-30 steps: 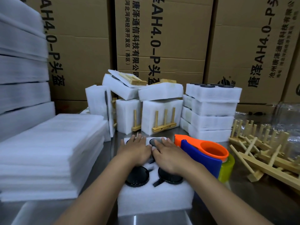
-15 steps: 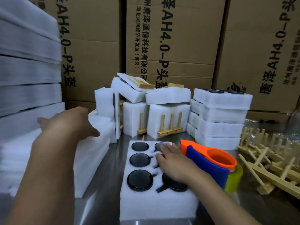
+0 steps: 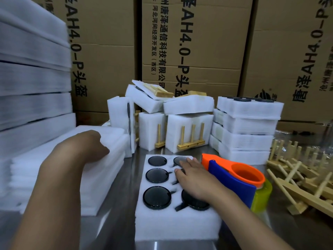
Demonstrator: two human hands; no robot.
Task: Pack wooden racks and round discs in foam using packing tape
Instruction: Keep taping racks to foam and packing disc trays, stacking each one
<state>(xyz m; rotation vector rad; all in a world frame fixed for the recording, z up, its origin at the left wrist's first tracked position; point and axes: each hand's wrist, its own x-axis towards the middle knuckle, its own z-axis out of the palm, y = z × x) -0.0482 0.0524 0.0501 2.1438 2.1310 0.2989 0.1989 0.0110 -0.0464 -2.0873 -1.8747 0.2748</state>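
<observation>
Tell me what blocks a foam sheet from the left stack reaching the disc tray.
Only the right hand, resting on the foam tray over its right-hand discs. Bare tabletop separates stack and tray; the left hand touches the stack.

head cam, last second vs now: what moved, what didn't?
The left hand came off the foam tray, swung left and now lies on the stack of foam sheets. Its fingers are hidden, so a grip is unclear. Unchanged: the right hand lies flat on the tray over the discs, with the tape dispenser beside it.
</observation>
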